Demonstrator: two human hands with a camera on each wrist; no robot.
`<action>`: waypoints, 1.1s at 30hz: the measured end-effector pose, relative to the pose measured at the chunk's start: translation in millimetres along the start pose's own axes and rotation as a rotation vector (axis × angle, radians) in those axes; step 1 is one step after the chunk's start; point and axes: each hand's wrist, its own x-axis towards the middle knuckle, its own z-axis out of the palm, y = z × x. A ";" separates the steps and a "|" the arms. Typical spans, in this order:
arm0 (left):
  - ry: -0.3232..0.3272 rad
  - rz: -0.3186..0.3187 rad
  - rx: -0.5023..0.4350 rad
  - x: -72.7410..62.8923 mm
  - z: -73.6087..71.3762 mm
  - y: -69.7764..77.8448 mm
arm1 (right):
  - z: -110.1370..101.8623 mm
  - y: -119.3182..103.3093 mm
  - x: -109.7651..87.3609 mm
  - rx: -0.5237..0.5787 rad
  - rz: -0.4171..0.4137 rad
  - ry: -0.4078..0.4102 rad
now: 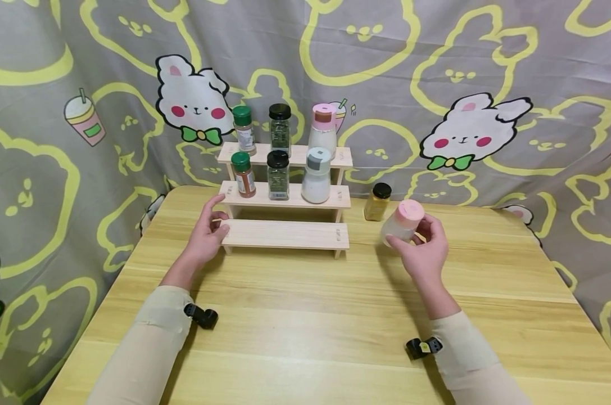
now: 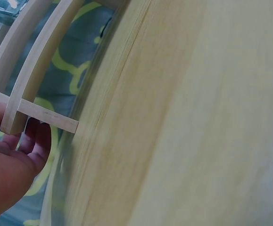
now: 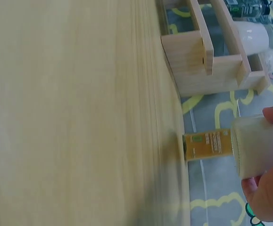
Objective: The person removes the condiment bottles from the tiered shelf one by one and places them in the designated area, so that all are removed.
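Note:
My right hand grips a clear jar with a pink lid, fingers and thumb round its side. In the right wrist view the pale base of the jar shows, held above the tabletop. A three-step wooden rack stands left of it. At the rack's left end my left hand holds the lowest step, thumb at the top edge and fingers curled beside the end, as the left wrist view shows too. A small black-capped jar of yellow spice stands on the table just behind the pink-lidded jar.
On the middle step are a green-capped shaker, a black-capped jar and a pale-lidded white jar. The top step carries a green-capped shaker, a black-capped jar and a pink-lidded jar. A patterned curtain hangs behind the table.

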 end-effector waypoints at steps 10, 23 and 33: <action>0.016 0.003 0.007 6.4 -1.3 -23.1 | -2.5 10.7 14.6 -0.027 0.050 0.044; 0.008 -0.014 -0.003 6.2 -1.4 -16.8 | 1.1 17.9 32.7 -0.014 0.122 0.059; 0.002 -0.027 0.006 -4.0 1.4 13.0 | 8.4 27.9 50.3 -0.016 0.138 0.083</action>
